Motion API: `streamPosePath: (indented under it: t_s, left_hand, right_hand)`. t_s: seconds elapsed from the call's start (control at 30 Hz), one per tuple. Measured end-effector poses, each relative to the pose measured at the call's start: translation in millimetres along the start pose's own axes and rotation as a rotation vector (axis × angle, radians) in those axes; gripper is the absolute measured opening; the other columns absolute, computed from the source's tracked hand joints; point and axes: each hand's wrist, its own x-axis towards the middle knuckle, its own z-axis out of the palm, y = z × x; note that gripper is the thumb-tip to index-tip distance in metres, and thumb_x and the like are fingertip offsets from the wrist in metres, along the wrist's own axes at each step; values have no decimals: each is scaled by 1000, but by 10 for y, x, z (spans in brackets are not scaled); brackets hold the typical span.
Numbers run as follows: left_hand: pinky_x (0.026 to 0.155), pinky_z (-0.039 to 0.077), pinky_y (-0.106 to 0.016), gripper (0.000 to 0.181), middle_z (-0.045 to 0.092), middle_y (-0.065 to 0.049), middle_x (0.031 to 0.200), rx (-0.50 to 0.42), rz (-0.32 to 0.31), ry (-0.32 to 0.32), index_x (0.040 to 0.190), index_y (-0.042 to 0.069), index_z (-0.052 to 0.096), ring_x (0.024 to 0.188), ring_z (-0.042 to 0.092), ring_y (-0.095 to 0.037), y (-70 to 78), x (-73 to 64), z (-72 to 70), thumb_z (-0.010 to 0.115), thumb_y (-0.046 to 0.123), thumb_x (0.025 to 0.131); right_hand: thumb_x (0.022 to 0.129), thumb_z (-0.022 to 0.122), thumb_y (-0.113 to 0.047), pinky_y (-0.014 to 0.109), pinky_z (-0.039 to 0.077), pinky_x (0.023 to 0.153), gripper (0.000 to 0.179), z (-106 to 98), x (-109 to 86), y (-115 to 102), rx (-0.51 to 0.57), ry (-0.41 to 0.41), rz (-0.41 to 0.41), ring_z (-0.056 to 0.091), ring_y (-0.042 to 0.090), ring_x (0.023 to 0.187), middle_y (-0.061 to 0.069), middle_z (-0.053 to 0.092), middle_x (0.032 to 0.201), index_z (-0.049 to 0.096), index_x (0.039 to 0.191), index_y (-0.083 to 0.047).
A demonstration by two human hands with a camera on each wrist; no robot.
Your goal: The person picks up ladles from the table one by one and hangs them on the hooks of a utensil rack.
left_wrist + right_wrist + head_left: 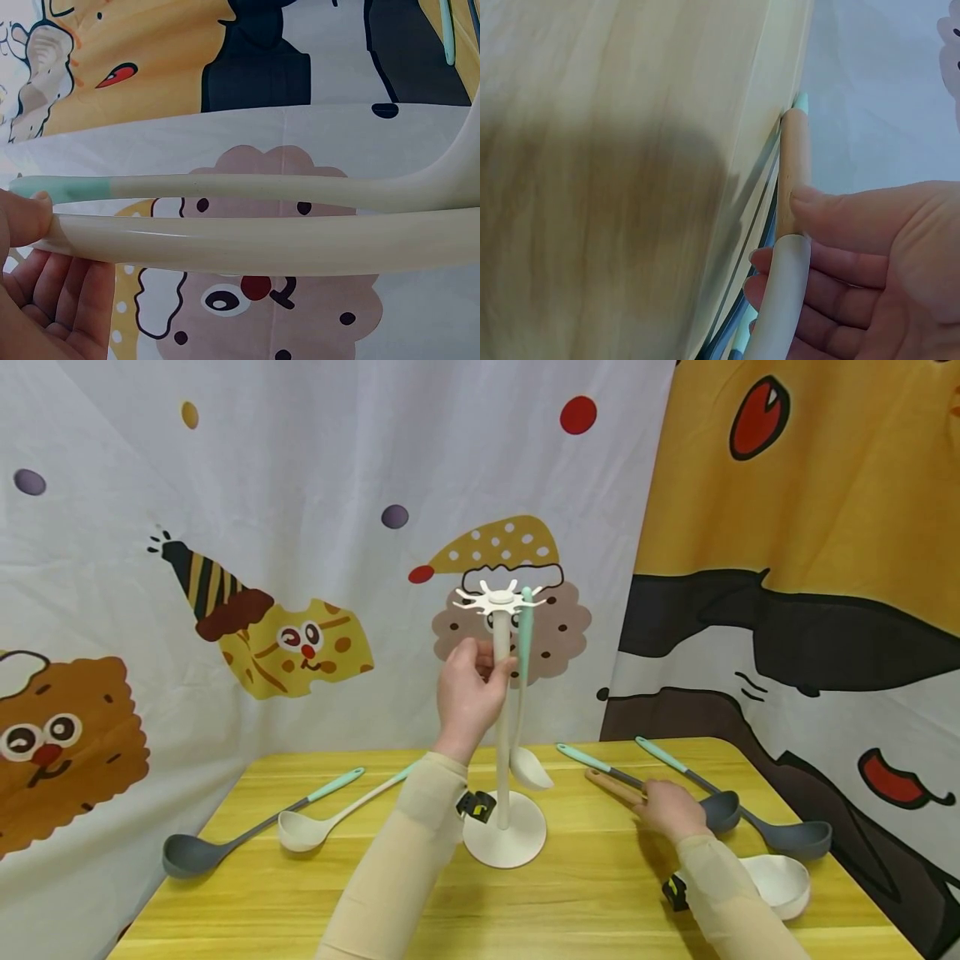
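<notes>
My left hand (472, 689) grips the upper pole of a white utensil stand (502, 739), its thumb laid along the pole in the left wrist view. From one hook of the stand's star-shaped top hangs a cream ladle with a mint handle (531, 768), bowl downward, just right of the pole. Over the right of the table, my right hand (671, 810) holds a white ladle with a wooden handle (796, 165). Its thumb presses near where wood meets white, with the fingers curled under. That ladle's white bowl (783, 885) shows beyond my forearm.
Two grey ladles with mint handles lie on the right, one partly behind my right hand (722, 812) and another farther right (798, 839). On the left lie a grey ladle (198, 853) and a cream ladle (303, 831). A printed curtain (315, 468) hangs behind the wooden table (585, 893).
</notes>
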Motion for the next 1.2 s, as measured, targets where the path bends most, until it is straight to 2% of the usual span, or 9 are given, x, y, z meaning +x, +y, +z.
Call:
streamPosePath:
  t_s: [0.2, 0.4, 0.67, 1.2]
  left_hand:
    - [66, 52, -32, 20, 60, -8, 88, 1, 1, -1, 96, 4, 60, 76, 60, -21, 3, -2, 8, 73, 18, 92]
    - [66, 53, -32, 20, 60, -8, 89, -3, -5, -1, 95, 4, 60, 77, 61, -21, 15, -7, 8, 73, 18, 92]
    - [67, 53, -33, 20, 61, -8, 89, 0, -4, -4, 96, 3, 60, 78, 61, -21, 18, -14, 13, 73, 17, 92]
    - [67, 53, -33, 20, 60, -9, 89, -9, -12, 2, 96, 3, 60, 77, 61, -21, 25, -3, -5, 73, 17, 92]
  right_hand:
    - [93, 65, -11, 44, 48, 62, 12, -1, -3, 7, -8, 1, -2, 56, 26, 68, 9, 60, 78, 67, 96, 0]
    - [94, 62, -9, 44, 48, 62, 11, 16, -2, 17, -21, -11, 18, 57, 26, 69, 10, 60, 79, 67, 97, 0]
    - [92, 65, -7, 44, 49, 62, 9, 6, -43, -10, -10, -2, -6, 56, 25, 67, 8, 61, 77, 68, 95, 1]
    - [93, 67, -9, 42, 48, 61, 9, -71, -139, -158, 27, 96, -96, 55, 21, 66, 6, 63, 79, 69, 97, -1]
